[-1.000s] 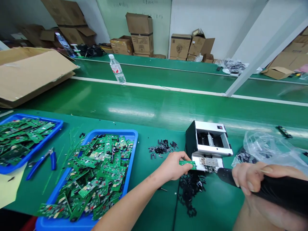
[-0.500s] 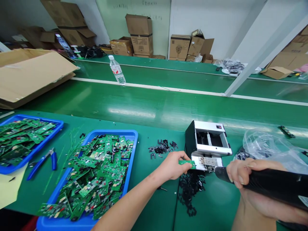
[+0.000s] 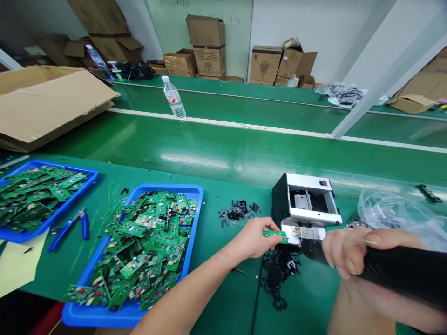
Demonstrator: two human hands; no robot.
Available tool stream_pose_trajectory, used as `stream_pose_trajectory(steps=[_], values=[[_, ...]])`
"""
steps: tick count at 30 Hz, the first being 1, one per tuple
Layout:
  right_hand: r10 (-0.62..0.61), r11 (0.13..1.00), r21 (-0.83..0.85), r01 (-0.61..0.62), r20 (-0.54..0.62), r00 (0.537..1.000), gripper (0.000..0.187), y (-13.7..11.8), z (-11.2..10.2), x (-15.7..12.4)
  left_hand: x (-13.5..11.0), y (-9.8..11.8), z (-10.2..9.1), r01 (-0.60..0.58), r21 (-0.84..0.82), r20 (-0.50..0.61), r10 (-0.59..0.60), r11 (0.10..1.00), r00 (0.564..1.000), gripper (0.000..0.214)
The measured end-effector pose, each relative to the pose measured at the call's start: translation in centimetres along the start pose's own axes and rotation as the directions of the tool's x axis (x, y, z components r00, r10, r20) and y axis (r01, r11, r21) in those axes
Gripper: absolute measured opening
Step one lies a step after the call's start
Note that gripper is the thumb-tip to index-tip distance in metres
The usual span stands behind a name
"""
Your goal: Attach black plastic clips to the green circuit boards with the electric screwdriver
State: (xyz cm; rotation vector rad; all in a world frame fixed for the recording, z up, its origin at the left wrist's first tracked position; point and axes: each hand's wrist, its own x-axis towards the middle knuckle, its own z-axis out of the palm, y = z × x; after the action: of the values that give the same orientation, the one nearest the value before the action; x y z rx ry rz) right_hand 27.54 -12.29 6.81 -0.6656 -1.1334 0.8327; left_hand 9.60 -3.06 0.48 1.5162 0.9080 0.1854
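My left hand [image 3: 257,236] pinches a small green circuit board [image 3: 275,235] at the left end of a metal fixture plate. That plate juts from the front of a black-and-silver screw feeder [image 3: 312,215]. Wrapped in my right hand [image 3: 363,260] is a black electric screwdriver [image 3: 405,270], its nose pointing left at the plate's front edge. The tip of the screwdriver is hard to make out. Below the board lies a heap of small black plastic parts [image 3: 279,279], and a smaller pile of black clips [image 3: 239,210] sits left of the feeder.
A blue tray [image 3: 196,218] full of circuit boards stands to the left, with another blue tray [image 3: 93,177] beyond blue-handled pliers [image 3: 70,228]. A plastic bag [image 3: 387,211] lies right of the feeder. Further back are a water bottle [image 3: 173,98] and a cardboard box [image 3: 52,107].
The screwdriver's nose has moved slightly left over the front of the fixture plate. The sliding part inside the feeder has shifted. My left hand keeps the board at the plate; the view has moved slightly.
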Motion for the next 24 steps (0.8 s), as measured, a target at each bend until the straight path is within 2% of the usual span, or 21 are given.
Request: stream_pose_trajectory(steps=[3, 7, 9, 11, 16, 24], values=[[-0.001, 0.999, -0.04, 0.001, 0.003, 1.0, 0.026, -0.1, 0.5, 0.2, 0.1, -0.2, 0.1, -0.014, -0.004, -0.009, 0.014, 1.0, 1.0, 0.021], [0.151, 0.983, -0.098, -0.155, -0.045, 0.987, 0.024, -1.0, 0.1, -0.3, 0.0, 0.1, 0.1, -0.013, -0.009, -0.022, 0.013, 1.0, 1.0, 0.017], [0.188, 0.977, -0.095, -0.191, -0.035, 0.982, 0.021, -1.1, 0.1, -0.3, 0.0, 0.1, 0.1, -0.005, -0.018, -0.021, 0.004, 1.0, 1.0, 0.017], [0.164, 0.983, -0.085, -0.162, 0.011, 0.986, 0.021, -0.8, 0.4, 0.1, 0.1, 0.1, 0.2, -0.002, -0.033, -0.02, 0.001, 0.999, 1.0, 0.017], [-0.024, 0.999, 0.029, 0.018, 0.208, 0.978, 0.032, 0.2, 1.6, 1.2, 0.2, -0.3, 0.4, -0.004, -0.051, -0.027, 0.003, 0.999, 1.0, 0.018], [0.137, 0.989, -0.079, -0.121, 0.247, 0.959, 0.025, -0.5, 1.8, 1.1, 0.3, -0.5, 0.3, -0.017, -0.033, -0.033, 0.016, 0.999, 0.999, 0.02]])
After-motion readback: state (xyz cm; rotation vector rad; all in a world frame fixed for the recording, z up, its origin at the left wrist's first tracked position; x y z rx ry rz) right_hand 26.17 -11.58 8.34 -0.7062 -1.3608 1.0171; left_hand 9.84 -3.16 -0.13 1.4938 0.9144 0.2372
